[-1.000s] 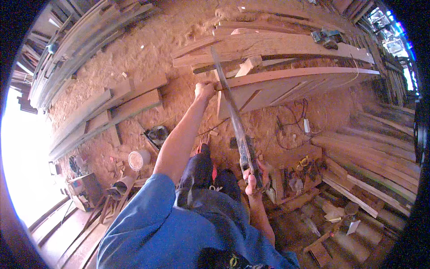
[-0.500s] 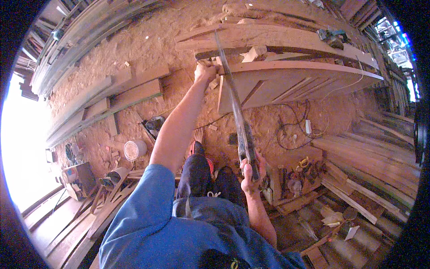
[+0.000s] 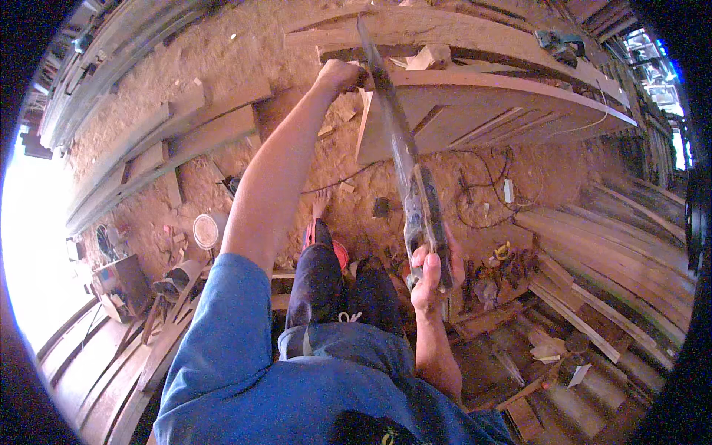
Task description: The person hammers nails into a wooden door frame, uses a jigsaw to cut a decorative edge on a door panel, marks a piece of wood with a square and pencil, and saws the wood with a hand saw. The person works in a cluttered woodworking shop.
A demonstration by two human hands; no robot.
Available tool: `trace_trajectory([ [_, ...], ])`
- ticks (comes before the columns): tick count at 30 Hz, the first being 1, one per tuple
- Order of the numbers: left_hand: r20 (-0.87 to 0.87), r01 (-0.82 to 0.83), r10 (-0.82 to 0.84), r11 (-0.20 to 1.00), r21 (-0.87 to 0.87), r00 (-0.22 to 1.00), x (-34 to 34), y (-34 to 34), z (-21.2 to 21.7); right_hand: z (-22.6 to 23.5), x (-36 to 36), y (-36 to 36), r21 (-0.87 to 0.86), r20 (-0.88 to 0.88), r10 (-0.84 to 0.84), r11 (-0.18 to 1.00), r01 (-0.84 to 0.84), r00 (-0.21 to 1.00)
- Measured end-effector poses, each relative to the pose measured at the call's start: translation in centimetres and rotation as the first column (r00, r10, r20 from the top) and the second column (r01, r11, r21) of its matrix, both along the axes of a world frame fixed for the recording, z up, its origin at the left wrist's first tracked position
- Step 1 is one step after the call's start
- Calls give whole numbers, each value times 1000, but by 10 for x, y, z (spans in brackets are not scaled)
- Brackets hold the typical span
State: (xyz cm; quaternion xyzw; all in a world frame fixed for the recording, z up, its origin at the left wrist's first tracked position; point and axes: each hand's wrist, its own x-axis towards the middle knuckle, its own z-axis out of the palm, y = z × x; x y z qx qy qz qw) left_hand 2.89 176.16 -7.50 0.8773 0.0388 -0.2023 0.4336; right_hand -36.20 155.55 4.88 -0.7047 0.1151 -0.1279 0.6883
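Note:
My right hand (image 3: 437, 271) is closed round the dark handle of a handsaw (image 3: 400, 141). Its long blade runs away from me, its far end over the rough boards at the back, and crosses the upper edge of a panelled wooden door (image 3: 426, 111) near that door's left end. My left hand (image 3: 343, 76), arm stretched out, grips wood at the same end, just left of the blade; its fingertips are hidden. Whether the teeth touch the wood, I cannot tell. Behind the door lies a thick plank (image 3: 475, 44), with a wood block (image 3: 429, 58) between them.
A power tool (image 3: 558, 46) rests on the back plank. Stacked timber (image 3: 156, 152) lies to the left, and more boards (image 3: 615, 245) to the right. A black cable (image 3: 475, 222) loops over the dirt floor. A white bucket (image 3: 208, 231) stands left of my legs.
The view has shifted, so the door and boards sit higher in the picture. The saw handle and my right hand now look larger and farther right. Both hands keep their grip.

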Motion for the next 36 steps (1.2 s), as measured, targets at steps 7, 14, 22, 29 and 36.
trace_trajectory([
  [7,52,133,-140,984,120,989,17,-4,5,5,3,3,-44,8,1,999,-1,1000],
  [14,64,100,-104,993,57,993,17,-6,7,1,1,7,-33,36,-12,999,13,999],
  [22,-22,377,-378,925,-47,926,46,-13,-14,3,3,10,-43,42,-18,999,20,999],
  [29,-42,257,-259,965,-55,965,47,-10,-22,11,4,13,-40,-18,-23,999,23,1000],
  [36,7,283,-290,930,-234,957,50,-14,-32,8,4,11,-35,-9,-28,999,27,1000],
])
